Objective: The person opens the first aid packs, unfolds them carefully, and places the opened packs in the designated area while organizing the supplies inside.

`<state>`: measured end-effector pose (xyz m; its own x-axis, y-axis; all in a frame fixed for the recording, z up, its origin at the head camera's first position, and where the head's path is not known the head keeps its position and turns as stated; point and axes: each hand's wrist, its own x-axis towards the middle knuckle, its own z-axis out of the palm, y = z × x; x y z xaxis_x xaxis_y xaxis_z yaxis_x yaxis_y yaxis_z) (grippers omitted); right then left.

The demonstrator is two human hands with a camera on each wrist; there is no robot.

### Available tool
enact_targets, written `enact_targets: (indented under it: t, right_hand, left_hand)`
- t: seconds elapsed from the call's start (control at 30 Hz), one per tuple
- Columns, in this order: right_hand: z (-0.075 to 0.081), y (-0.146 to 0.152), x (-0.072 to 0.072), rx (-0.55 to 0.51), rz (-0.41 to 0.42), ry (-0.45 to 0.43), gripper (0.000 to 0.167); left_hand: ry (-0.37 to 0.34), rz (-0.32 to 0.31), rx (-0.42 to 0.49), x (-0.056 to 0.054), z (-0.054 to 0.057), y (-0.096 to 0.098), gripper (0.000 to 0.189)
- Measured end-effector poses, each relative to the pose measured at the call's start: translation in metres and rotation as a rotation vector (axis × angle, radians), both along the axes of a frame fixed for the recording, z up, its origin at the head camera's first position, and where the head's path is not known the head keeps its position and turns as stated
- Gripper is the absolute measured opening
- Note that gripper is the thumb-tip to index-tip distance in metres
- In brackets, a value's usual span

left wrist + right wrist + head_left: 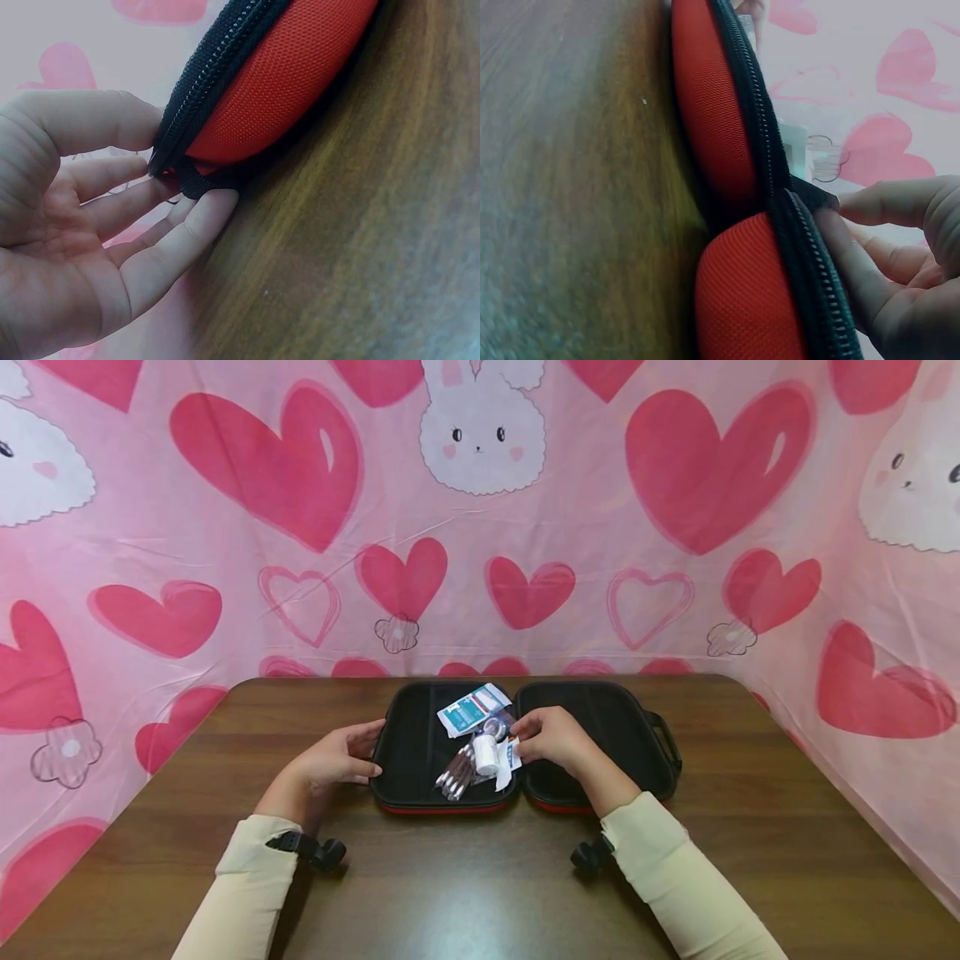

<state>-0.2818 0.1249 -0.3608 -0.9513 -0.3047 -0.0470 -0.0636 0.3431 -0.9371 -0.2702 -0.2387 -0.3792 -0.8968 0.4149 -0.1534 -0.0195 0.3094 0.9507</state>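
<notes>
A zippered case (408, 760), black inside and red outside, lies spread open on the table. My left hand (337, 755) grips its left edge, thumb on the zipper rim and fingers underneath by a black loop (199, 184). At the middle, my right hand (553, 739) pinches the black fabric strip (815, 195) joining the two halves. In the left half are a blue-and-white packet (474, 710), a white roll (486, 754), a bundle of wrapped swabs (455, 774) and a small white packet (507, 760). A round clear-looking item (494, 727) lies partly hidden among them.
The case's right half (585, 710) has a black carry handle (666, 742) on its outer side. Beneath everything is a brown wooden table (450, 877). A pink cloth with hearts and rabbits (465, 518) hangs behind and at both sides.
</notes>
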Motion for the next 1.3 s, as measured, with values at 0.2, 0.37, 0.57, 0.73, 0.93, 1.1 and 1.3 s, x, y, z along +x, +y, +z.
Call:
enact_targets:
  t: [0.2, 0.37, 0.57, 0.73, 0.93, 1.1, 1.3]
  right_hand:
    - [0.003, 0.002, 0.001, 0.05, -0.025, 0.011, 0.024]
    - [0.009, 0.011, 0.0, 0.085, -0.035, 0.024, 0.024]
    - [0.017, 0.023, -0.003, 0.052, -0.04, 0.027, 0.026]
    - [0.022, 0.032, -0.004, 0.059, -0.057, 0.027, 0.028]
    - [0.026, 0.043, -0.007, 0.046, -0.054, 0.061, 0.03]
    - [0.032, 0.056, -0.011, 0.021, -0.035, 0.12, 0.032]
    - [0.033, 0.072, -0.019, 0.012, -0.067, 0.132, 0.035]
  left_hand:
    - [0.006, 0.005, -0.009, 0.001, 0.0, 0.001, 0.086]
    - [0.001, 0.014, -0.017, -0.001, -0.002, 0.0, 0.086]
    - [-0.003, 0.004, -0.011, -0.001, -0.003, -0.001, 0.086]
    - [0.007, -0.018, -0.004, -0.001, -0.004, 0.0, 0.086]
    - [0.005, -0.015, 0.002, -0.002, -0.006, -0.002, 0.086]
    - [0.003, -0.008, 0.012, -0.001, -0.005, -0.002, 0.086]
    - [0.0, -0.009, 0.012, -0.001, -0.001, -0.001, 0.086]
